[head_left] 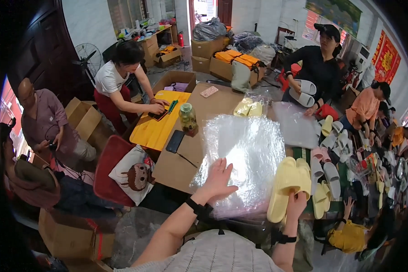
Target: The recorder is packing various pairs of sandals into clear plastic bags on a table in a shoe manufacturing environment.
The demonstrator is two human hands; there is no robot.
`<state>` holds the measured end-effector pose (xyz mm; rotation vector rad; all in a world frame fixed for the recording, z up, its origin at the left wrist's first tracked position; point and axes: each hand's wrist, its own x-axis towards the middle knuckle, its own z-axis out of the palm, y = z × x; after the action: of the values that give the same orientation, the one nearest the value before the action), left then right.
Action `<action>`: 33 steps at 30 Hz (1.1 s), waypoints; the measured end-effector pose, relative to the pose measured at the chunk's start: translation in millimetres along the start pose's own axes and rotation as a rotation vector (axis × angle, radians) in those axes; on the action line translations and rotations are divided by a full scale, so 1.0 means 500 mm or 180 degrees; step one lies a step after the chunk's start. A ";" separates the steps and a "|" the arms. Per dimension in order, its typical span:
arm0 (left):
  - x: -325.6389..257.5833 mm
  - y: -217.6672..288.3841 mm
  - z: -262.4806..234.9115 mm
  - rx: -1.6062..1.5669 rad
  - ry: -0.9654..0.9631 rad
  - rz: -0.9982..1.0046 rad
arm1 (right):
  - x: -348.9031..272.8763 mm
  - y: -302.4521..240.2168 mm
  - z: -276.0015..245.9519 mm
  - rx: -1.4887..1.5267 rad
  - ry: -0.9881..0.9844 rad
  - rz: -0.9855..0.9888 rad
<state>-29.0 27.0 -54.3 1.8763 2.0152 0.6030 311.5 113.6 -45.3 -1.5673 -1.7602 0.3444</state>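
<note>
A pair of pale yellow slippers (282, 188) is gripped by my right hand (296, 205), its fingers closed at the near side of the pair. The slippers lie against the right edge of a stack of clear plastic bags (245, 145), which shines with reflected light. Flat on the near left part of that stack rests my left hand (219, 180), fingers stretched out and holding nothing. Both wrists wear black straps. Beyond the bags sits another yellow pair of slippers (248, 108), partly in clear plastic.
Left on the table are a black phone (175, 142), a jar (188, 119) and a yellow board (161, 120), where a person works. Loose slippers (332, 174) crowd the right side. A person in black (319, 68) holds grey slippers (302, 92). A red chair (111, 170) stands left.
</note>
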 end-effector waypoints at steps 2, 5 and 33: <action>-0.002 0.016 -0.013 0.0091 0.0255 0.0291 | -0.030 0.018 -0.025 0.0286 0.0092 0.0023; -0.011 0.049 -0.028 0.0393 0.0499 0.0879 | -0.067 0.008 -0.065 0.0631 0.0248 -0.0021; -0.030 0.102 0.025 0.0178 0.0322 0.1062 | -0.152 -0.046 -0.175 0.0192 0.0031 -0.0348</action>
<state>22.5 15.5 -40.0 2.2806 1.8047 0.7465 351.9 13.7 3.2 -1.4220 -1.8031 0.3329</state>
